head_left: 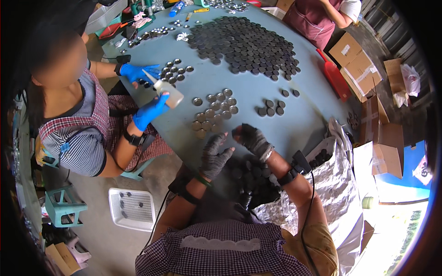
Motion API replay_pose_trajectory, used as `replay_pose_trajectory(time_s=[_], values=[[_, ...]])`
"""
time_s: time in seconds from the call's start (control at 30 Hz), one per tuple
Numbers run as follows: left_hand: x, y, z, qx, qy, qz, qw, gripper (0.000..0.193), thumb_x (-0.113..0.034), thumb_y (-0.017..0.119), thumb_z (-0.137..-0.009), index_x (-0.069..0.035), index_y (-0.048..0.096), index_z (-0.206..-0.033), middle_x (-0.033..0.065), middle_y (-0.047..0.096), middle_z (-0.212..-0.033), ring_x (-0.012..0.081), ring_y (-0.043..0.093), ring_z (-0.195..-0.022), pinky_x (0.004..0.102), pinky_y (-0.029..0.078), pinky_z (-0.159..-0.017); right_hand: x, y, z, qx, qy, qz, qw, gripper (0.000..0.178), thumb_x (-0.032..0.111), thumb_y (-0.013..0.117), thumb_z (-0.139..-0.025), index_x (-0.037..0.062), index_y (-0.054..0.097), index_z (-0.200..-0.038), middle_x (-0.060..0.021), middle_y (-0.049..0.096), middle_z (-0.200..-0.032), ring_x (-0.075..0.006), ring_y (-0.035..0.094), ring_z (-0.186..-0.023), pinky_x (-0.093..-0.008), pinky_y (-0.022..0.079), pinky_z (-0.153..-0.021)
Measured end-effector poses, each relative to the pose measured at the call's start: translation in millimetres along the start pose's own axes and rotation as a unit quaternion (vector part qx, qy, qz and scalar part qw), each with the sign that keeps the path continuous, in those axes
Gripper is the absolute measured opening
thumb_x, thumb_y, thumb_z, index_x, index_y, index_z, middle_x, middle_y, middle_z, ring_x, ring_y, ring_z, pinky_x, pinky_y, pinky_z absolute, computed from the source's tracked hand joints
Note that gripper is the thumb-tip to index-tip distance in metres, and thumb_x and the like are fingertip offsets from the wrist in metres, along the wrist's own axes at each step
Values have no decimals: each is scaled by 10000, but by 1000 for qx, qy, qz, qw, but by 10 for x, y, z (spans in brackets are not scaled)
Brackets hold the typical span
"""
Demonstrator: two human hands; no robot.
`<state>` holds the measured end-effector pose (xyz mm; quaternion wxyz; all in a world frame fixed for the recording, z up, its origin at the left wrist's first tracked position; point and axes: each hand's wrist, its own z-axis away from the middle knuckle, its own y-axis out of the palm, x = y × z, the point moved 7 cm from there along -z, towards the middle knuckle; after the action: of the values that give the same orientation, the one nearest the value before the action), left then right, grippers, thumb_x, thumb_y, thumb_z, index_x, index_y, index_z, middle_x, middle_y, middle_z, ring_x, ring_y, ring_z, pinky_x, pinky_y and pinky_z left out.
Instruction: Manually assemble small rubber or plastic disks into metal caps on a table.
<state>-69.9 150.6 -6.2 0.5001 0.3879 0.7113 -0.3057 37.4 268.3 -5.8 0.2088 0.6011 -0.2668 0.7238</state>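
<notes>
My left hand, in a grey fingerless glove, is over the table's near edge. Its thumb stands apart from the fingers, and nothing shows between them. Just to its right, my right hand, in a similar dark glove, has its fingers bent inward; what they hold, if anything, is hidden. Shallow round metal caps lie in a loose group ahead of my left hand. Several black round discs rest beyond my right hand. More dark discs are heaped below my hands, close to my lap.
A large pile of black discs covers the far tabletop. At left, a co-worker's blue-gloved hand holds a squeeze bottle near other caps. A red dustpan, cardboard boxes and a silvery sack are rightward; a white basket stands lower left.
</notes>
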Motion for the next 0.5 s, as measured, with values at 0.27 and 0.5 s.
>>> replay_pose_trajectory(time_s=[0.27,0.5], values=[[145,-291,57,-36,-9,-30,999,348,7,705,-776,-31,587,-1102,86,618,-1098,169,586,-943,305,495,-818,191,-394,-834,-153,-152,396,892,234,253,696,-759,65,649,-890,-167,660,-867,-358,631,-817,-454,514,-729],[-120,-366,92,76,12,-123,989,337,-8,701,-724,-47,623,-1050,83,626,-1067,224,591,-973,333,485,-863,108,-239,-933,-12,12,600,799,272,298,668,-773,111,692,-970,-163,654,-996,-340,601,-1012,-429,500,-847]])
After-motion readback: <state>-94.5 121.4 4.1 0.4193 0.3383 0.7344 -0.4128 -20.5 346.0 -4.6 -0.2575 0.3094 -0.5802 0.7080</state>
